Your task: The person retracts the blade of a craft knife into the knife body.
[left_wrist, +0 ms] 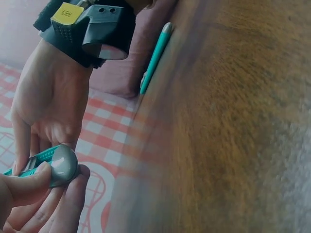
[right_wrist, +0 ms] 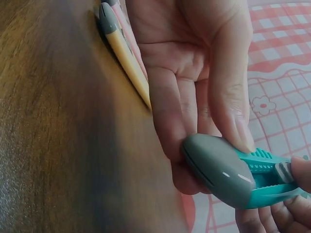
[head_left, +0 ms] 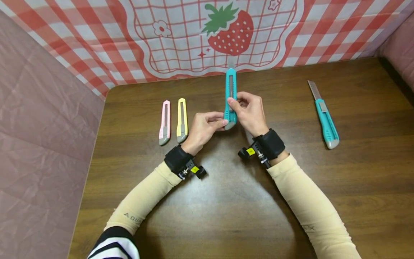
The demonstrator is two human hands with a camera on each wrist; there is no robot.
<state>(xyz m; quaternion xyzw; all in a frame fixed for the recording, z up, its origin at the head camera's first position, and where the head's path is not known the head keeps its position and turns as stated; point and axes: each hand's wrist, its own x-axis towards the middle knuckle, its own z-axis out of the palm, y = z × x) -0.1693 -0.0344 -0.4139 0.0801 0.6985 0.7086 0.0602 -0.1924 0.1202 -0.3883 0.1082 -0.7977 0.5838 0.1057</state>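
Note:
A teal utility knife (head_left: 230, 81) is held above the table, blade end pointing away and a faint length of blade showing past its tip. My left hand (head_left: 201, 131) pinches the knife's lower end between thumb and fingers, beside the grey end cap (right_wrist: 218, 167). Higher up the body, my right hand (head_left: 253, 112) grips the same knife from the right side. Its thumb lies on the front of the knife, at the grey slider (right_wrist: 283, 172) as the right wrist view shows. The right fingers behind the knife are partly hidden.
To the left lie a pink utility knife (head_left: 165, 124) and a yellow utility knife (head_left: 182, 120), no blades showing. A second teal utility knife (head_left: 327, 124) lies at the right with its blade (head_left: 313, 90) out. Behind the wooden table (head_left: 223, 216) hangs a checked strawberry cloth (head_left: 97, 36).

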